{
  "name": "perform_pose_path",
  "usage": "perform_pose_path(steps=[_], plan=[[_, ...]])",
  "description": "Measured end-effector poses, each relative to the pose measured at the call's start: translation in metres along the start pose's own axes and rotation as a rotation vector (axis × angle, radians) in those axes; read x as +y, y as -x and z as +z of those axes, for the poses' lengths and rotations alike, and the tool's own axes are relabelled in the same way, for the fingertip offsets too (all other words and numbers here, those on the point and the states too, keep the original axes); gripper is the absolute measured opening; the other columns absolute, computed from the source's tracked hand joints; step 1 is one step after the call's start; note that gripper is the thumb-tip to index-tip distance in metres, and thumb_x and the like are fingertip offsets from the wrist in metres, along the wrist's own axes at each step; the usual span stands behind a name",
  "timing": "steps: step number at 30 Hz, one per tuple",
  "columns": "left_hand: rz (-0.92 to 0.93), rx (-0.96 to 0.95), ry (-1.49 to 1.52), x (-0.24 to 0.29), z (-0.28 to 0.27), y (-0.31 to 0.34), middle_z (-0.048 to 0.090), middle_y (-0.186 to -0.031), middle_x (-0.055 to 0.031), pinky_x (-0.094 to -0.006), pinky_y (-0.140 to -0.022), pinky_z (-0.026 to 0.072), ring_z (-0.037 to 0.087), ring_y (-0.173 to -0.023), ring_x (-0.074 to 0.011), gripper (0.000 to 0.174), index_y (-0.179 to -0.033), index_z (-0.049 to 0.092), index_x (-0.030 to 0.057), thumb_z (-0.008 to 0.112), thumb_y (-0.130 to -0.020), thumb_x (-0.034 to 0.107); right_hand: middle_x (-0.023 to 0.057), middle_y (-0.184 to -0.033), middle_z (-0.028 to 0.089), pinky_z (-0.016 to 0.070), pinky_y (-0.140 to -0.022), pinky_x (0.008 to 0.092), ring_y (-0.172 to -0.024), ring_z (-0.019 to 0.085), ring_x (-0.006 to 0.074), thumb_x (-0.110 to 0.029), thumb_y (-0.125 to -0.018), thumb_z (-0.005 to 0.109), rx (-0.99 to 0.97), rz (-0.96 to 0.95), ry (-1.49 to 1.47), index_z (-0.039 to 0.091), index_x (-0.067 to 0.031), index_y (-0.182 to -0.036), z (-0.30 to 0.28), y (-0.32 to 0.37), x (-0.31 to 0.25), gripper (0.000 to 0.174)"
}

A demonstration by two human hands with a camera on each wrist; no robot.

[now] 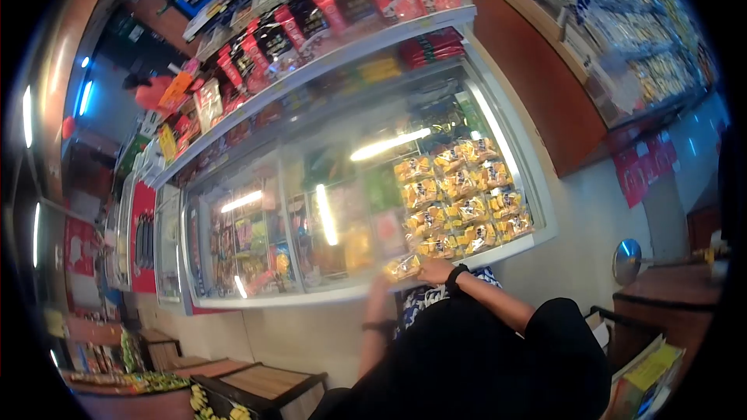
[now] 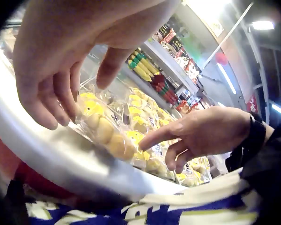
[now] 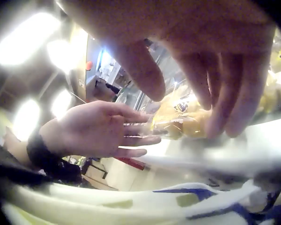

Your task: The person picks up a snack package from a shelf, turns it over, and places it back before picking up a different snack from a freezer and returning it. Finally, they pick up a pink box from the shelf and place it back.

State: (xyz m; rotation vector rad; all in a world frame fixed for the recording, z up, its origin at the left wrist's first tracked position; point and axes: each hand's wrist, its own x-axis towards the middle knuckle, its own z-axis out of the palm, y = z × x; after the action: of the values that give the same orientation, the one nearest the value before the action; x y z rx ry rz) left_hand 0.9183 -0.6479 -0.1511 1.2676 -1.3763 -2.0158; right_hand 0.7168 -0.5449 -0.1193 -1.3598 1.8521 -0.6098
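A clear plastic pack of yellow rolls (image 1: 402, 267) lies along the near rim of the chest freezer, at the front of the rows of similar packs. My left hand (image 2: 79, 56) hovers over its left end, fingertips right at the wrapper and thumb held apart. From the other side my right hand (image 2: 201, 136) reaches in, one finger extended against the pack's right end and the others loosely bent. Seen from the right wrist, the pack (image 3: 180, 117) sits between the left hand's (image 3: 93, 129) straight fingers and the right hand's lowered fingertips.
More yellow packs (image 1: 467, 210) fill the freezer's right end. Glass lids (image 1: 241, 218) cover its left part. Behind runs a shelf of red and black bags (image 1: 334, 12). A brown-sided counter (image 1: 537, 70) stands to the right, and wooden crates (image 1: 261, 381) stand at lower left.
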Motion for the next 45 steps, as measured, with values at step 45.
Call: perform_pose_path(steps=[45], plan=[[-0.344, -1.068, -0.597, -0.091, 0.302, 0.053, 0.062, -0.081, -0.0071, -0.0246, -0.062, 0.0467, 0.058, -0.069, -0.0142, 0.016, -0.092, 0.056, 0.0065, 0.046, -0.089, 0.019, 0.0066, -0.084, 0.064, 0.0472, -0.068, 0.0305, -0.074, 0.06, 0.0167, -0.026, -0.084, 0.054, 0.957, 0.73, -0.659, 0.061, -0.007, -0.098, 0.071, 0.37, 0.124, 0.025]])
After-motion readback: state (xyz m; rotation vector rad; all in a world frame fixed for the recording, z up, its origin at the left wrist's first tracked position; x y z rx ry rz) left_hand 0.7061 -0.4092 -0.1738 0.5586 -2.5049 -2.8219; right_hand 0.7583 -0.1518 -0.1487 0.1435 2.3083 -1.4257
